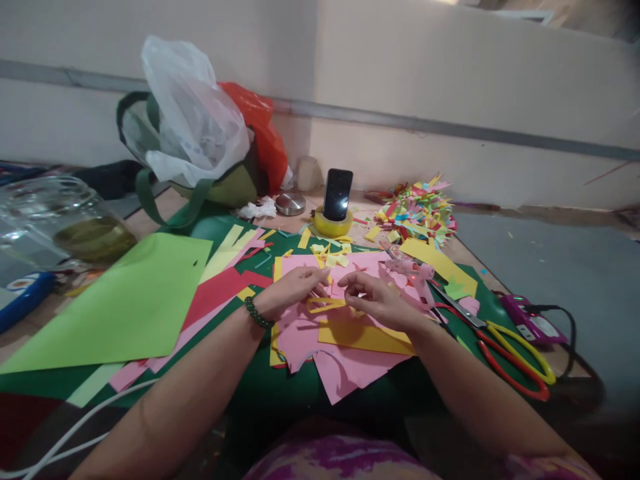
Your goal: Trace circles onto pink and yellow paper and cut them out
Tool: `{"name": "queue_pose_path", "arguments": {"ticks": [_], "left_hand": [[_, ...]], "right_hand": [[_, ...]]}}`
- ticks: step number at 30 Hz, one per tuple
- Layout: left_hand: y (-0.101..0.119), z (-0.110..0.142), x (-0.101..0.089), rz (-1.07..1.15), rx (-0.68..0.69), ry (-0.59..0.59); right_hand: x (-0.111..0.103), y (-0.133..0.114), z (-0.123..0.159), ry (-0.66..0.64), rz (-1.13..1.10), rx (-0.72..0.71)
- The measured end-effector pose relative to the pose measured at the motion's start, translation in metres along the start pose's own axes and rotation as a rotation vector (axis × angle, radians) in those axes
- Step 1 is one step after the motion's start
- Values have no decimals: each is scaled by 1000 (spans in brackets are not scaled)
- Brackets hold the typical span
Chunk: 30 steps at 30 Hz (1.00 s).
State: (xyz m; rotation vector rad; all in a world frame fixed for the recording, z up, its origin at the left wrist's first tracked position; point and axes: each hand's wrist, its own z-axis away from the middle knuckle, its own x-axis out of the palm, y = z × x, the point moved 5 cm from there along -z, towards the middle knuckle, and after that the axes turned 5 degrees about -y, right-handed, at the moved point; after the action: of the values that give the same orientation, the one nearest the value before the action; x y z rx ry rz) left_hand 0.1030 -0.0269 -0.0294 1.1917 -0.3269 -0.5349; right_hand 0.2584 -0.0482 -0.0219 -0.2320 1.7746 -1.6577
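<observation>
Over the pink paper sheets (pixel 300 333), my two hands face each other. A thin yellow paper strip (pixel 327 305), bent into a narrow loop, spans the gap between them. My right hand (pixel 377 300) has its fingers curled at the strip's right end and seems to pinch it. My left hand (pixel 297 288), above a green bead bracelet (pixel 257 313), has its fingers apart, close to the strip's left end. A yellow-orange paper sheet (pixel 365 335) lies under my right hand. Small yellow paper pieces (pixel 333 257) are scattered just behind the hands.
Red-and-yellow-handled scissors (pixel 500 340) and a pink glue gun (pixel 413 270) lie on the right, near a purple device (pixel 533 320). A phone (pixel 338 195) leans in a tape roll (pixel 333 225). Green paper (pixel 125 300), a glass jar (pixel 55 213) and a bag (pixel 225 180) occupy the left.
</observation>
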Motion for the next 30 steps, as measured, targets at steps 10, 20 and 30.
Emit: {"name": "queue_pose_path", "arguments": {"ticks": [10, 20, 30], "left_hand": [[-5, -8, 17, 23, 137, -171], [16, 7, -4, 92, 178, 56], [25, 10, -9, 210, 143, 192]], "right_hand": [[7, -1, -6, 63, 107, -39], [-34, -64, 69, 621, 436, -243], [-112, 20, 210, 905, 832, 651]]}}
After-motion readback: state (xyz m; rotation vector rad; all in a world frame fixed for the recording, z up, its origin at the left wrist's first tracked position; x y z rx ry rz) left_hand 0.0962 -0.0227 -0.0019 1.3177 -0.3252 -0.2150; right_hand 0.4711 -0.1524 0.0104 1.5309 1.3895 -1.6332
